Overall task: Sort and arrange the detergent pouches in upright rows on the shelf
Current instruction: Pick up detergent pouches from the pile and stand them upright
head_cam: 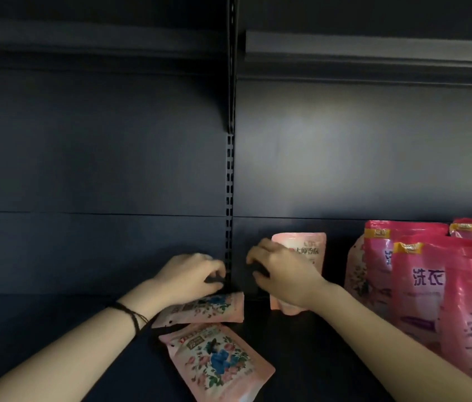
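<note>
Two pale pink floral pouches lie flat on the dark shelf (pixel 301 343): one (pixel 208 310) just under my left hand, the other (pixel 217 361) nearer to me. A pale pink pouch (pixel 311 250) stands upright against the back panel, partly hidden by my right hand (pixel 284 275). My left hand (pixel 188 275) and my right hand face each other at the slotted upright. The fingers of both are curled and pinch a dark object (pixel 259 268) that barely shows against the dark panel.
Several bright pink pouches (pixel 420 282) stand upright in rows at the right, close to my right forearm. A slotted metal upright (pixel 230 181) divides the two bays. An upper shelf (pixel 374 59) hangs overhead. The left bay's shelf board (pixel 55 309) is dark.
</note>
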A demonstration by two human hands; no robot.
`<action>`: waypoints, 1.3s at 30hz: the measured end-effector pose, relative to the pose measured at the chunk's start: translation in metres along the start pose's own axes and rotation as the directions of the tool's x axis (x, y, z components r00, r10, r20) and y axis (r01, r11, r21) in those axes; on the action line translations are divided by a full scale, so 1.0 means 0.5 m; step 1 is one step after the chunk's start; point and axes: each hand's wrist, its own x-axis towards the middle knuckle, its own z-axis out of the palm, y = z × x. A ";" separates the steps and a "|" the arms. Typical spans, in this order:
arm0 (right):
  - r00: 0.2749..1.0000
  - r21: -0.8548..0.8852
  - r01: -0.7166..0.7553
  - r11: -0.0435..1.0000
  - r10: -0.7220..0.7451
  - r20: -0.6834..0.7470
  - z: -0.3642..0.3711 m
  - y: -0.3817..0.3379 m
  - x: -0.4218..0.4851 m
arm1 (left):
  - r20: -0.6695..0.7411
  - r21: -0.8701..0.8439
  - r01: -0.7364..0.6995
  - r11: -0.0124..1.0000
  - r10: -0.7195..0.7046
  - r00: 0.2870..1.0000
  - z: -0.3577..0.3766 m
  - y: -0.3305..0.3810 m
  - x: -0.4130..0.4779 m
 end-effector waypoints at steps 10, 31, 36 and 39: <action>0.872 -0.010 0.210 0.978 -0.182 0.454 0.102 -0.081 0.084 | 0.172 0.139 0.304 0.942 -0.326 0.930 0.039 -0.122 -0.126; 0.811 0.225 -0.262 0.938 0.088 0.578 0.151 -0.120 0.179 | 0.348 -0.522 0.644 0.560 -0.549 0.760 0.107 -0.107 -0.108; 0.874 0.429 -0.394 0.812 0.188 0.448 0.139 -0.127 0.165 | 0.251 -0.856 0.458 0.240 -0.583 0.773 0.085 -0.108 -0.112; 0.876 0.492 -0.443 0.749 0.246 0.415 0.109 -0.119 0.165 | 0.138 -0.909 0.345 0.234 -0.611 0.779 0.061 -0.089 -0.102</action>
